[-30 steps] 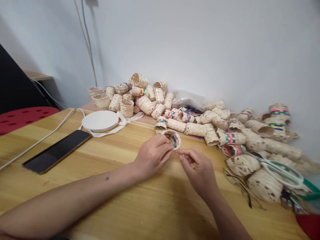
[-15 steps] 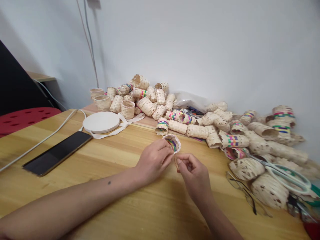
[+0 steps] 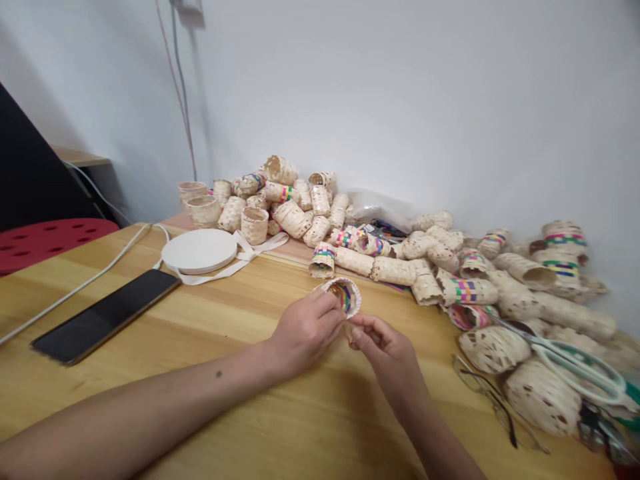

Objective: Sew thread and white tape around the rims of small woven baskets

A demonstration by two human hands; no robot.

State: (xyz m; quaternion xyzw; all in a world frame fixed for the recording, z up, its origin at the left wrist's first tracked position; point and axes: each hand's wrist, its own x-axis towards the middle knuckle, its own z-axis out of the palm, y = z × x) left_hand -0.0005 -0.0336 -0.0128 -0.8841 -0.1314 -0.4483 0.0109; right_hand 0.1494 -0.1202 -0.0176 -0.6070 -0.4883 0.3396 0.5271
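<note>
My left hand point(image 3: 303, 331) is closed around a small woven basket point(image 3: 354, 297), its mouth tilted up and facing me. White binding runs round the basket's rim, and coloured bands show inside. Just below the rim, my right hand point(image 3: 387, 352) pinches a thin tan strip point(image 3: 349, 332) between thumb and forefinger. Its fingertips are close beside the left fingers and the basket's lower edge. The left fingers hide much of the basket's near side. Whether the strip is joined to the basket I cannot tell.
Many woven baskets point(image 3: 394, 271) are heaped along the wall. On the right lie scissors point(image 3: 575, 367) and eyeglasses point(image 3: 493, 400). To the left are a roll of white ribbon point(image 3: 200, 251), a phone point(image 3: 107, 315) and a white cable point(image 3: 95, 275) on the wooden table point(image 3: 240, 427).
My right hand has come closer to the left hand and the basket, and less of the strip shows between them. The view has shifted slightly. Both holds stay closed.
</note>
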